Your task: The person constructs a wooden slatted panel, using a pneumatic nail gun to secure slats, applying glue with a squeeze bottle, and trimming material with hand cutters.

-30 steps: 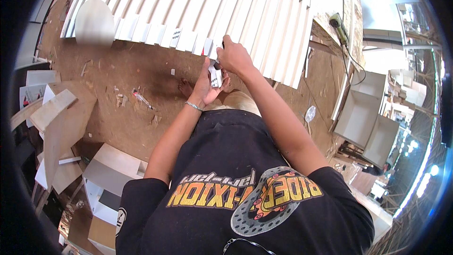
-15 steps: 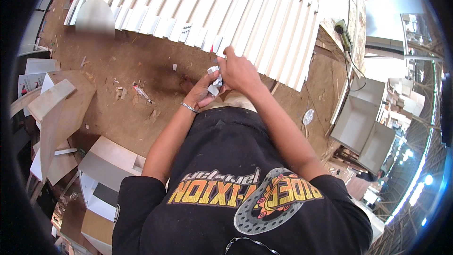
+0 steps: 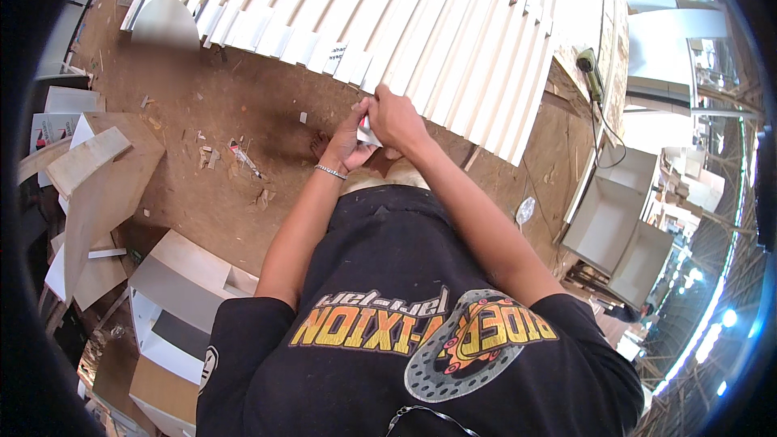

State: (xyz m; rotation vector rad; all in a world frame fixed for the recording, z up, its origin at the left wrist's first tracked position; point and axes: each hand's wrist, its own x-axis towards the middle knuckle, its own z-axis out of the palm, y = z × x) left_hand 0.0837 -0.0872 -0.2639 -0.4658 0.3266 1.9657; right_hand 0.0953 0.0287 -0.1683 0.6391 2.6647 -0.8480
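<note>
My left hand (image 3: pixel 346 146) is closed round small white paper pieces (image 3: pixel 369 136), one showing a red patch. Against it, my right hand (image 3: pixel 395 121) has its fingers bent into a pinch; what lies between the fingertips is hidden. Both hands are at the near ends of a row of long pale strips (image 3: pixel 324 12) lying side by side. White paper tabs (image 3: pixel 293 47) are on the near ends of several strips, to the left of my hands. Whether my fingers touch a strip cannot be made out.
A brown floor (image 3: pixel 235 105) with scraps and a small tube (image 3: pixel 245 159) lies below the strips. Boards and cabinet parts (image 3: pixel 113 186) are stacked at the left. Further right are a corded power tool (image 3: pixel 590 69), open box units (image 3: pixel 607 214) and a clear plastic piece (image 3: pixel 525 210).
My hands have come together and moved slightly up and left, to the strip ends. The white paper pieces in my left hand are now more covered. The view has shifted a little.
</note>
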